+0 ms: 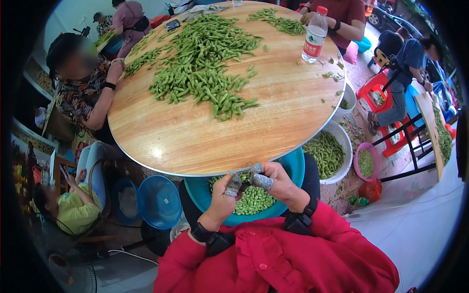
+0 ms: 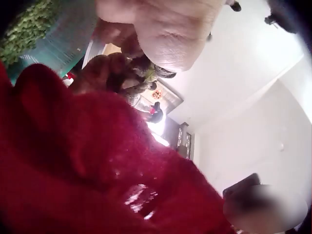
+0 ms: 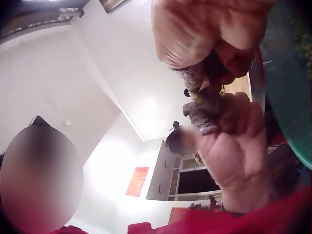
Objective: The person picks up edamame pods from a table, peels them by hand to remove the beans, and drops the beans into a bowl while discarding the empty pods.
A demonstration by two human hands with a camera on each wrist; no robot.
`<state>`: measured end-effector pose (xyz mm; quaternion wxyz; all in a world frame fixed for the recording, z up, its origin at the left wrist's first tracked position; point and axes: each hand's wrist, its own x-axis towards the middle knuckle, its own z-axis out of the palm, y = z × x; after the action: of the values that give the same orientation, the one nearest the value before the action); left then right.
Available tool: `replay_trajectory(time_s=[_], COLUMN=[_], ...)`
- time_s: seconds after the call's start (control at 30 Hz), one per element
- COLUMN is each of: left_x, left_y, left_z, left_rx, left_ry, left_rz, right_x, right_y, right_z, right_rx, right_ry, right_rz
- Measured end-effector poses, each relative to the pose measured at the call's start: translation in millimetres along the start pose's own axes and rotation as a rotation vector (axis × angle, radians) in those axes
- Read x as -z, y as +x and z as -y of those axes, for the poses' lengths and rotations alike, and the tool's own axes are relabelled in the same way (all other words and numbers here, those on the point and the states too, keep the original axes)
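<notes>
My left hand (image 1: 221, 199) and right hand (image 1: 284, 184) meet over a teal basin (image 1: 297, 163), just below the near table edge. Grey finger covers (image 1: 234, 184) wrap some of the fingers and thumbs, with orange showing at a few tips. Between the fingertips a small bit of green pod (image 3: 196, 97) shows in the right wrist view, pinched from both sides; most of it is hidden by the fingers. Under the hands the basin holds many shelled green beans (image 1: 254, 200). In the left wrist view, a red sleeve (image 2: 97, 161) covers much of the picture.
A big heap of bean pods (image 1: 195, 63) lies on the round wooden table (image 1: 273, 122), with a water bottle (image 1: 315, 36) at its right. A white basket (image 1: 348, 146) of pods and a pink basin (image 1: 375, 158) stand right; blue basins (image 1: 159, 195) stand left. Other people sit around.
</notes>
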<state>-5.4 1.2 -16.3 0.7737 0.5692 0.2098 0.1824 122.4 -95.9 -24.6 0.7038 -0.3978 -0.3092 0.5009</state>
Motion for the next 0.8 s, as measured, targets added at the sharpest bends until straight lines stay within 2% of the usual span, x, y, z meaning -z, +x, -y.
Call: replay_trajectory(time_s=[0.1,0.2,0.3,0.37,0.4,0.5,0.6,0.77,0.8], left_x=[-4,-6,12,5,2,6,2,-5,-6], left_y=[1,1,1,0,0,2,5,-2,-3], left_z=[-2,-3,2,-7,-13,-12,-9,8,10], left_rx=[0.194,0.207,0.101,-0.234,-0.4,-0.475,-0.534,-0.185,-0.117], left_ry=[-0.336,-0.332,-0.159,0.461,0.771,0.867,0.749,0.178,0.057], left_rz=[-0.041,-0.041,0.134,0.089,0.058,0.068,0.033,-0.049,-0.064], right_x=[-1,6,4,1,0,-1,-7,-13,-13], right_y=[2,1,-1,-3,-3,-3,-2,0,0], right_z=[0,-5,5,17,17,16,15,15,16], right_rx=[0.012,0.014,-0.052,-0.085,-0.12,-0.199,-0.176,0.037,0.078], right_ry=[0.052,0.093,0.065,0.004,-0.01,-0.015,-0.004,-0.162,-0.287], right_rz=[0.035,0.07,0.013,-0.065,-0.034,0.016,-0.017,-0.029,-0.032])
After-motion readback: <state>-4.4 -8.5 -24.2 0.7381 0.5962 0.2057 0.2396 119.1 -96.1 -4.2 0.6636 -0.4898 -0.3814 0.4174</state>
